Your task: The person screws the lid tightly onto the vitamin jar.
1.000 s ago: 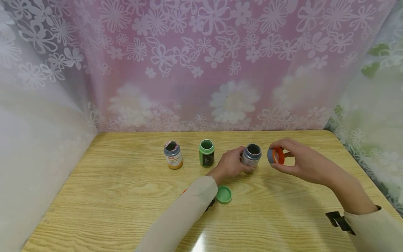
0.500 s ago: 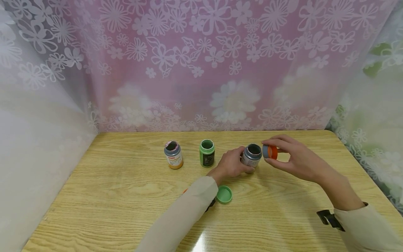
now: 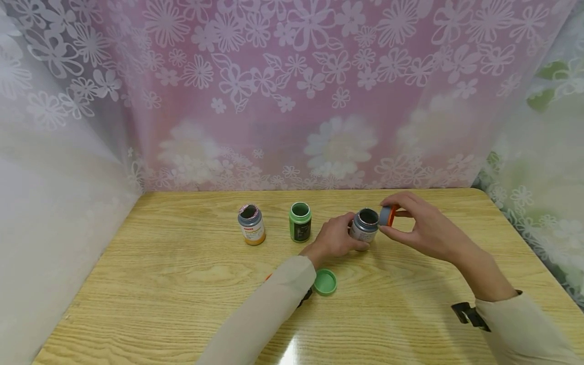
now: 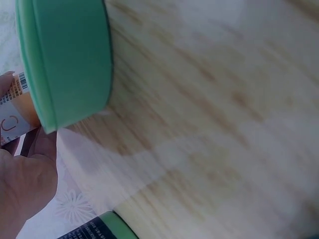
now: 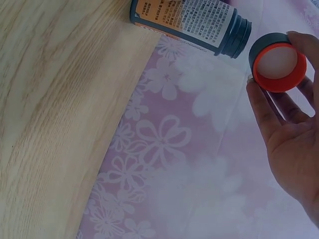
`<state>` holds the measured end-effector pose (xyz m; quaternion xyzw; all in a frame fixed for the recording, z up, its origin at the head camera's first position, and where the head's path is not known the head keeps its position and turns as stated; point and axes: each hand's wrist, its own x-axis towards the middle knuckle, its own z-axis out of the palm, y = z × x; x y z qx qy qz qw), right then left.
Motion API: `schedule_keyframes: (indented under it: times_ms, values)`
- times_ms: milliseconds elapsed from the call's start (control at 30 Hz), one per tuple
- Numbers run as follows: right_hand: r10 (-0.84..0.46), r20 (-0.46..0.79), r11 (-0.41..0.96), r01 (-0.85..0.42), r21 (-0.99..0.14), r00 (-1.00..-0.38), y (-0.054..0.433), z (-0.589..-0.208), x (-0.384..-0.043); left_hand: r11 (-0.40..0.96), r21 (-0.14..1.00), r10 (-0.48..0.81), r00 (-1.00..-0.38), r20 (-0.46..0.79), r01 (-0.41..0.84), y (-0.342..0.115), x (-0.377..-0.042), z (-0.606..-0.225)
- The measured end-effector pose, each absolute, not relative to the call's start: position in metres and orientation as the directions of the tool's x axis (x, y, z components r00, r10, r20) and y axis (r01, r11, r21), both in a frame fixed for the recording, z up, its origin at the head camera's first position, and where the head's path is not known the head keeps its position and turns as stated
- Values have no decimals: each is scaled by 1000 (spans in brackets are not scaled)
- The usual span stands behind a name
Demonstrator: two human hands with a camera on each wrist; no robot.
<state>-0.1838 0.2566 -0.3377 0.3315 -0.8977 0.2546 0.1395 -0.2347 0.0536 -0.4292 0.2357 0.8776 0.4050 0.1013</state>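
My left hand [image 3: 336, 235] grips an uncapped dark grey bottle [image 3: 364, 230] with a pale label, which stands upright on the table. Just right of its mouth, my right hand [image 3: 422, 223] pinches a grey and orange cap [image 3: 388, 216] between thumb and fingers, tilted on its side. In the right wrist view the cap [image 5: 279, 64] shows its orange inner rim and pale liner, a small gap away from the threaded neck of the bottle [image 5: 199, 27]. The left wrist view has part of my left hand [image 4: 30, 179] around the labelled bottle [image 4: 20, 112].
An open green bottle [image 3: 300, 223] and an open grey bottle with an orange base [image 3: 252, 225] stand left of my hand. A green cap [image 3: 325, 282] lies beside my left sleeve. An orange edge [image 3: 268, 277] shows behind that sleeve. A floral curtain [image 3: 292, 101] hangs behind the table.
My right hand has carried the cap leftward and slightly up, close to the bottle's mouth, turning its orange inside away from the head view. The left hand and its bottle have stayed put.
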Motion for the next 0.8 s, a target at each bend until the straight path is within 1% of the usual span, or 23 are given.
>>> schedule_keyframes:
  times_ms: [300, 533, 800]
  values:
    - [-465, 477, 625, -658, -420, -746, 251, -343, -189, 568, 752, 491, -871, 16, 335, 53, -234, -429]
    - [-413, 464, 618, -616, -490, -784, 247, -348, -191, 573, 741, 497, -867, 24, 349, 53, -235, -429]
    - [-387, 471, 594, -605, -530, -793, 243, -353, -194, 575, 736, 500, -866, 30, 358, 52, -234, -429]
